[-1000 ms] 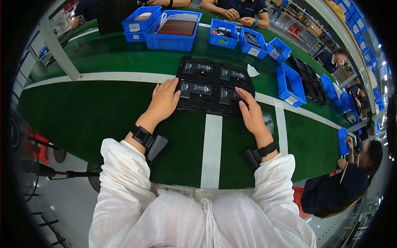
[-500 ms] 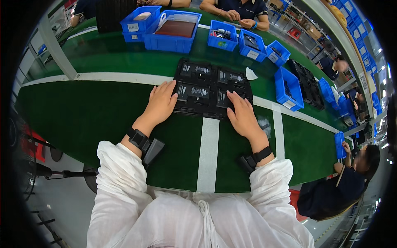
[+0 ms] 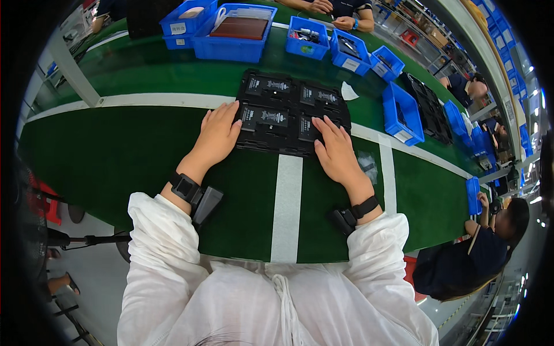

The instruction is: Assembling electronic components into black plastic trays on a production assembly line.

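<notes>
A black plastic tray (image 3: 271, 142) lies flat on the green table in front of me, holding several flat black rectangular pieces with white print, such as the far left one (image 3: 266, 86); they look like battery packs. My left hand (image 3: 217, 136) rests along the tray's left edge, fingers stretched out and fingertips at the rim. On the right side, my right hand (image 3: 337, 151) lies with fingers extended over the near right corner, its fingertips partly covering the near right black piece (image 3: 307, 128). Neither hand is wrapped around anything.
Blue bins (image 3: 231, 49) with parts stand along the far side. Another blue bin (image 3: 402, 118) and a second black tray (image 3: 428, 109) are at the right. A clear plastic bag (image 3: 367, 165) lies beside my right hand. Co-workers sit across and at right.
The whole view has shifted slightly, so the table and tray appear a little higher. Both hands keep nearly the same places on the tray.
</notes>
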`<state>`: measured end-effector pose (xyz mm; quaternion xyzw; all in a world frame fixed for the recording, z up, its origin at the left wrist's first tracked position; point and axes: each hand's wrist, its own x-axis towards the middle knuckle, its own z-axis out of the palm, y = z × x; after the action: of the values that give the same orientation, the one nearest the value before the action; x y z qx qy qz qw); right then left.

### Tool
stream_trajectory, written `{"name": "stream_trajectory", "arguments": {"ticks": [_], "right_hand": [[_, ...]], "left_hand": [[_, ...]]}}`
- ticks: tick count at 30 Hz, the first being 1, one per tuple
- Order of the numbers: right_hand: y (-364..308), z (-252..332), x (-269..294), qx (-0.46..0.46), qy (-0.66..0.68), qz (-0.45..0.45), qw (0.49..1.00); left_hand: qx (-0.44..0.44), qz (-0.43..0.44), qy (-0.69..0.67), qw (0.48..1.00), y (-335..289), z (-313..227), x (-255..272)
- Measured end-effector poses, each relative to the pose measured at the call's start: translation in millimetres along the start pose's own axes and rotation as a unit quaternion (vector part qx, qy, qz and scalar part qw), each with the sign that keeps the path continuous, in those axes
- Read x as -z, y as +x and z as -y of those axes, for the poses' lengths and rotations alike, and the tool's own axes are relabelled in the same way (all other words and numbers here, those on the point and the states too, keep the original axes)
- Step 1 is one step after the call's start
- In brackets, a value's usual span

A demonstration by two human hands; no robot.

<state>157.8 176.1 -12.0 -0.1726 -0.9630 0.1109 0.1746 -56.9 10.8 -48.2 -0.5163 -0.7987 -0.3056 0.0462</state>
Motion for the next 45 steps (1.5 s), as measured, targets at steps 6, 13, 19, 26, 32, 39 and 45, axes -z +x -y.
{"name": "stream_trajectory", "arguments": {"ticks": [6, 13, 19, 26, 32, 39, 45], "right_hand": [[2, -1, -3, -0.005, 0.017, 0.000, 1.000], [-7, -4, -1, 0.016, 0.072, -0.049, 0.996], [-7, 1, 3, 0.017, -0.007, -0.031, 0.999], [-8, 2, 0, 0.013, -0.007, -0.031, 0.999], [-11, -2, 6, 0.000, 0.099, -0.021, 0.995], [-10, -1, 3, 0.005, 0.058, -0.020, 0.998], [-5, -1, 7, 0.016, 0.019, -0.019, 0.999]], "left_hand": [[0.012, -0.004, 0.001, 1.000, -1, 3, -1], [-0.009, -0.005, -0.005, 1.000, -2, 4, -4], [0.006, 0.016, -0.004, 1.000, 0, -5, 4], [0.014, 0.010, -0.005, 1.000, -2, 1, 0], [0.013, 0.018, -0.013, 1.000, -2, -3, 4], [0.000, 0.008, -0.018, 1.000, 1, 2, 1], [-0.001, 0.006, -0.012, 1.000, 0, 2, 1]]}}
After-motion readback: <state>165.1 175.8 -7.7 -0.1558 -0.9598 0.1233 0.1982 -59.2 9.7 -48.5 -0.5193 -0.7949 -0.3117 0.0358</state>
